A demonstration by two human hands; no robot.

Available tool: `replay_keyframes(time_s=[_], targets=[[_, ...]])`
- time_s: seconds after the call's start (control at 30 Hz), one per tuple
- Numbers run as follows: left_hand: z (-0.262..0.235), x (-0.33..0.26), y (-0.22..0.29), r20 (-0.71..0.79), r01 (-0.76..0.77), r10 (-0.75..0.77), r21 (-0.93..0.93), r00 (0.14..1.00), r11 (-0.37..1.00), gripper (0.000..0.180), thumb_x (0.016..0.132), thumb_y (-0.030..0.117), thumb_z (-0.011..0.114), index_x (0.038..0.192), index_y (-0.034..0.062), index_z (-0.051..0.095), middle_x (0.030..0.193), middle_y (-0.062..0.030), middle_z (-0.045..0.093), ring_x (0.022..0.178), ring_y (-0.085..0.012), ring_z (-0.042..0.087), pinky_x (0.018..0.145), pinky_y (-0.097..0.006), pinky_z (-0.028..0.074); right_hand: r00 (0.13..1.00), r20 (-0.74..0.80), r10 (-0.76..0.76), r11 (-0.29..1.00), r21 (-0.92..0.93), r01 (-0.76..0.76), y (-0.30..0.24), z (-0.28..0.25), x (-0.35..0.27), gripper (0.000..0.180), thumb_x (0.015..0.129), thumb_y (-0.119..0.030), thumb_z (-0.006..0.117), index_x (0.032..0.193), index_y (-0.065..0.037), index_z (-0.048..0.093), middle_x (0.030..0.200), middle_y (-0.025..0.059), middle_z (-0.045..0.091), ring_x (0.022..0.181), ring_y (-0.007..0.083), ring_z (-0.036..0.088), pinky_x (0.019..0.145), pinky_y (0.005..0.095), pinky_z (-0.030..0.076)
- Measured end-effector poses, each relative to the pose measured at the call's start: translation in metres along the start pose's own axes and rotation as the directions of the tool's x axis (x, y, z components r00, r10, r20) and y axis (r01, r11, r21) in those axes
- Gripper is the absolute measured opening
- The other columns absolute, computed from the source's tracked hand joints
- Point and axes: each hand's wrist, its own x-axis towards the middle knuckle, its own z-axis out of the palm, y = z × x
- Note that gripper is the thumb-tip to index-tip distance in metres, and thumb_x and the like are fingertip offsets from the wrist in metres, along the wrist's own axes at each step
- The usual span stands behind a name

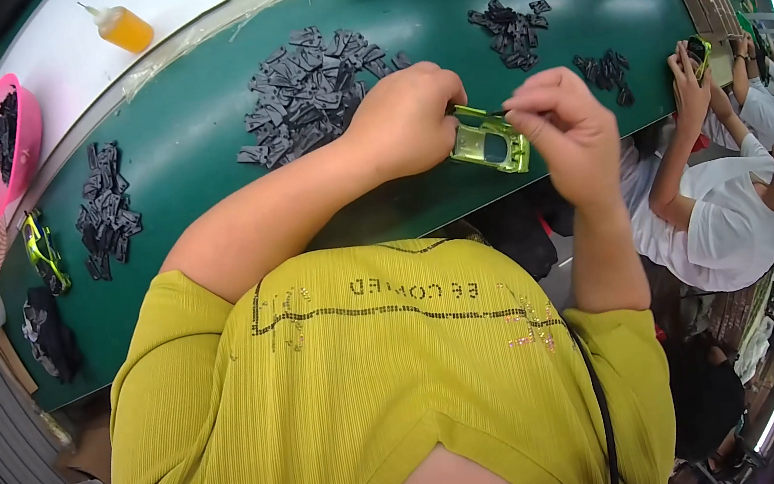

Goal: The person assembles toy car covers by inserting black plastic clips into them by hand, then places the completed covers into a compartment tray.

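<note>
Over green belt (189, 142) | left hand (409, 122) fingers grip toy car (490, 144) | right hand (563, 128) fingers pinched at it

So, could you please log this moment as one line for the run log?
left hand: holds green toy car body | right hand: pinching at car | black parts pile behind

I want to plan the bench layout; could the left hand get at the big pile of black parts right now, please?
Probably yes: the left hand sits right beside the pile of black parts, with nothing between, though it is now holding the green toy car.
</note>
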Motion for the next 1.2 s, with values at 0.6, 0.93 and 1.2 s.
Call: replay_keyframes(time_s=[0.6, 0.93, 1.2], targets=[[0.000, 0.002, 0.001, 0.040, 0.120, -0.117, -0.097, 0.992, 0.988, 0.021, 0.075, 0.008, 0.067, 0.094, -0.0007, 0.066, 0.093, -0.0182, 0.066, 0.090, -0.0331, 0.065, 0.081, -0.040, 0.052, 0.988, -0.112, -0.107, 0.918, -0.393, 0.055, 0.026, 0.035, -0.015, 0.007, 0.076, -0.003, 0.072, 0.082, -0.004, 0.070, 0.074, 0.0084, 0.062, 0.064, 0.0234, 0.060, 0.058, 0.0325, 0.047], [0.001, -0.001, -0.002, 0.003, 0.114, -0.115, -0.097, 0.993, 0.989, 0.018, 0.076, 0.004, 0.068, 0.094, -0.0003, 0.066, 0.092, -0.0150, 0.063, 0.087, -0.0278, 0.065, 0.078, -0.035, 0.053, 0.991, -0.083, 0.107, 0.969, -0.216, -0.123, 0.020, 0.009, -0.011, 0.006, 0.077, -0.004, 0.072, 0.082, -0.004, 0.069, 0.076, 0.0070, 0.062, 0.066, 0.0184, 0.061, 0.060, 0.0287, 0.047], [0.002, -0.001, 0.001, 0.072, 0.138, -0.130, -0.116, 0.989, 0.984, 0.018, 0.080, 0.001, 0.068, 0.097, -0.0016, 0.064, 0.094, -0.0130, 0.062, 0.087, -0.0238, 0.065, 0.080, -0.033, 0.054, 0.777, -0.586, 0.229, 0.851, -0.267, -0.452, 0.104, -0.081, -0.002, 0.017, 0.084, -0.014, 0.069, 0.095, -0.002, 0.070, 0.083, 0.0068, 0.070, 0.073, 0.0135, 0.065, 0.067, 0.0258, 0.050]])
